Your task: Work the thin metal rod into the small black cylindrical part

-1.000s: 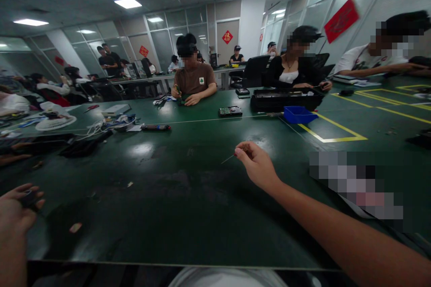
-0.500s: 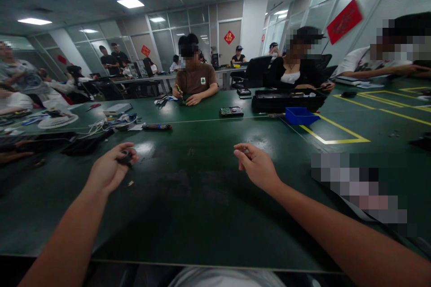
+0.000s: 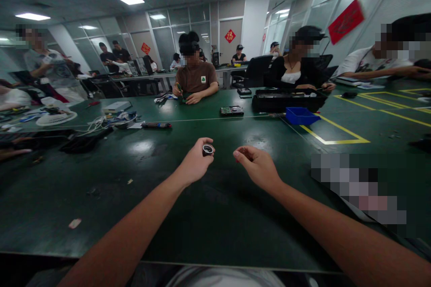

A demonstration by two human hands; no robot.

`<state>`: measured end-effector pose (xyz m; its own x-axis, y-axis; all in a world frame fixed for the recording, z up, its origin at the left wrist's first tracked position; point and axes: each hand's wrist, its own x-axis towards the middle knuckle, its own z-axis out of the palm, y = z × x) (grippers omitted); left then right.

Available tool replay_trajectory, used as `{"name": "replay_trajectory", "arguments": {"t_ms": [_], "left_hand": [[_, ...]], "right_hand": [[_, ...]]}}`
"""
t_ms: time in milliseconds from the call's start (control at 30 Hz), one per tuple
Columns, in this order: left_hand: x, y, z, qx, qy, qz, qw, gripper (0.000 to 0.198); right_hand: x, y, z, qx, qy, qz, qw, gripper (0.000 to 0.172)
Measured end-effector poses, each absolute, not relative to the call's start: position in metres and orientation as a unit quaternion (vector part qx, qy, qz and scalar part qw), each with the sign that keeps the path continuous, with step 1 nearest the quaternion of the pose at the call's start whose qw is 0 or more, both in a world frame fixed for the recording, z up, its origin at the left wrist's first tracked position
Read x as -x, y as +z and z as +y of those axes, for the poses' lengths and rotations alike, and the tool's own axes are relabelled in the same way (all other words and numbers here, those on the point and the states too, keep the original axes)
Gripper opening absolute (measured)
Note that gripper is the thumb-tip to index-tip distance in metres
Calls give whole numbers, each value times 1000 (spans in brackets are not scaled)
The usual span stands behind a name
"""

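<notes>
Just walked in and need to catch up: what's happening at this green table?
The camera wearer's left hand holds a small round part up over the green table. The right hand pinches a tiny piece, too small to identify, beside it. Across the table, a person in a brown shirt holds a tool.

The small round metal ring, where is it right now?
The ring is mid-view in the head camera, pinched by the left hand above the green table, just left of the right hand.
</notes>
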<state>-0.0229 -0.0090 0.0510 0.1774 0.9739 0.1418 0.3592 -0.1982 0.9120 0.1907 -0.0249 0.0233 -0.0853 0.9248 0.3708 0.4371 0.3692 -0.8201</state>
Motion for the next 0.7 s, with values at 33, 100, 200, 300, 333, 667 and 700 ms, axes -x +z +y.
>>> {"name": "replay_trajectory", "arguments": {"t_ms": [33,100,200,300,333,667,700], "left_hand": [[19,45,-8,-683,385,506,359,43],[16,33,-6,-722,357,498,321,34],[21,20,-2,-768,325,471,288,29],[29,13,2,-779,333,460,265,36],[31,12,3,-775,339,464,262,40],[30,4,2,-772,350,466,255,37],[29,4,1,-775,346,463,257,37]], "right_hand": [[-191,23,-25,500,261,-688,457,32],[-190,23,-26,504,258,-688,454,31],[-190,24,-26,479,271,-682,481,27],[-190,24,-28,453,301,-661,516,31],[-189,25,-28,450,312,-656,520,32],[-187,24,-30,425,329,-625,566,27],[-187,24,-29,426,329,-627,563,27]]}}
